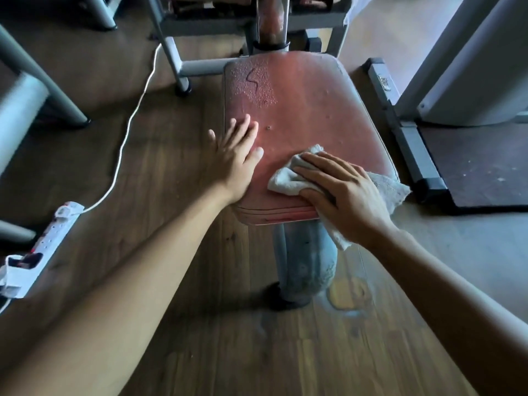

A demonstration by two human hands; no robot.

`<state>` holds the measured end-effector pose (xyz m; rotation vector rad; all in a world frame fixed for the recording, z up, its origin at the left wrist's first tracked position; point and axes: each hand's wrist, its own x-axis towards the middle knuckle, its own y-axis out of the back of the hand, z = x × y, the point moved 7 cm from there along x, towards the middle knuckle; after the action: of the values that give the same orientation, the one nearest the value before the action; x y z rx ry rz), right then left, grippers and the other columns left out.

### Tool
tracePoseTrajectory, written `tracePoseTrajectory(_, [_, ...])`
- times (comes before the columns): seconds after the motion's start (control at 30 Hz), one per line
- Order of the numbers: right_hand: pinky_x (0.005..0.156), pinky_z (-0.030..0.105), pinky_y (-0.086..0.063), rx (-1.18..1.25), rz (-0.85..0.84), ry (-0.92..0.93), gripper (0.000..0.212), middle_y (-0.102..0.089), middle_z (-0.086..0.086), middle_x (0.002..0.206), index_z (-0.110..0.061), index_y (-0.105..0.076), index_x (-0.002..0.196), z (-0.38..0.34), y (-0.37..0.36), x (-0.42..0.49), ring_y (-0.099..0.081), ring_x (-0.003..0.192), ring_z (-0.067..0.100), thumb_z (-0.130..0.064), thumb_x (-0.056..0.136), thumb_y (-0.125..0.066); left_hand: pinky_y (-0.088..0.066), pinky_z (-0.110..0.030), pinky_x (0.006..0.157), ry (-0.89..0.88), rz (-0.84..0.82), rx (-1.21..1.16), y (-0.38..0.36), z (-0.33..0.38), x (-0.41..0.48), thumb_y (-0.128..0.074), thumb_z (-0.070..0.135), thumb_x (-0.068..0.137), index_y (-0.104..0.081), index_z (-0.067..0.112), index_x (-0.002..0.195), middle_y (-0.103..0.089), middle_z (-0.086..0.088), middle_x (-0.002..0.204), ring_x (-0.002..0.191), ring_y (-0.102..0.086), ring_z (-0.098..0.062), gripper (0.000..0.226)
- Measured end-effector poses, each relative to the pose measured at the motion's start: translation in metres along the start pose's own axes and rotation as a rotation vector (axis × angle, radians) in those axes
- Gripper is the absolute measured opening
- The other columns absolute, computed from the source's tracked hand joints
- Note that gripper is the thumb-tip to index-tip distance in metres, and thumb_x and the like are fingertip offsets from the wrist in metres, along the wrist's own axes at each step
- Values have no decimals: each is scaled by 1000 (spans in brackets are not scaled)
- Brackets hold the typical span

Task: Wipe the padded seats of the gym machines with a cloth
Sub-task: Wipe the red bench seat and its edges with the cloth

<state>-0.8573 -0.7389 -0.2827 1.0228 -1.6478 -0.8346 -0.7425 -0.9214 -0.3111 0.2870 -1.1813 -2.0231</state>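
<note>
Wooden floor [171,167] surrounds the red bench [308,110]: droplets [257,87] sit at eleven o'clock, and the nearer half looks wiped. Flat-fingered, the right hand [343,192] presses the cloth [285,181]; the left hand [235,155] rests open.

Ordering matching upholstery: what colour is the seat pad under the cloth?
Faded red seat pad, clearest in the head view.

The cloth [285,181] lies on the seat [308,110], near right. A power strip [54,235] lies on the floor [171,167], left.

Both forearms [143,267] are bare, and the left grip [234,158] and right grip [343,195] have short nails.
</note>
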Motion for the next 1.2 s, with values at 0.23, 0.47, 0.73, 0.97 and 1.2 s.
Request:
tracePoseTrajectory(0.23, [102, 38, -42, -92, 123, -71, 41, -53, -11, 143, -39, -54, 143, -13, 2, -15, -49, 125, 21, -49, 104, -42, 18, -44, 120, -10, -99, 29, -1, -1, 3, -40, 32, 107, -25, 21, 158, -10, 4, 169, 157, 2, -19, 55])
tracePoseTrajectory(0.47, [90, 40, -40, -111, 547, -377, 33, -54, -3, 131, -36, -66, 131, -41, -15, -76, -43, 112, 24, -36, 100, -55, 15, -45, 121, -26, -58, 15, -3, -3, 4, -39, 34, 107, -30, 24, 157, -14, 7, 168, 157, -1, -18, 52])
tracePoseTrajectory(0.73, [89, 39, -51, -6, 560, -448, 26, -54, 2, 130, -23, -70, 114, -115, -97, -95, -51, 104, 24, -28, 92, -58, 15, -45, 121, -37, -144, 66, 0, 5, -9, -30, 33, 110, -23, 23, 159, -8, 3, 169, 157, 2, -21, 51])
tracePoseTrajectory(0.97, [88, 37, -43, -89, 486, -472, 31, -64, -7, 120, -26, -71, 111, -107, -110, -100, -58, 105, 20, -41, 86, -60, 12, -45, 122, -48, -164, 98, 3, 7, -13, -27, 35, 110, -20, 22, 160, -6, 3, 169, 157, 3, -22, 52])
tracePoseTrajectory(1.2, [91, 37, -30, -334, 346, -427, 73, -58, -8, 123, -32, -53, 141, -92, -126, -93, -48, 109, 18, -51, 73, -72, 13, -46, 122, -54, -153, 62, 1, 6, -11, -30, 34, 109, -24, 22, 159, -8, 3, 169, 157, 2, -22, 52])
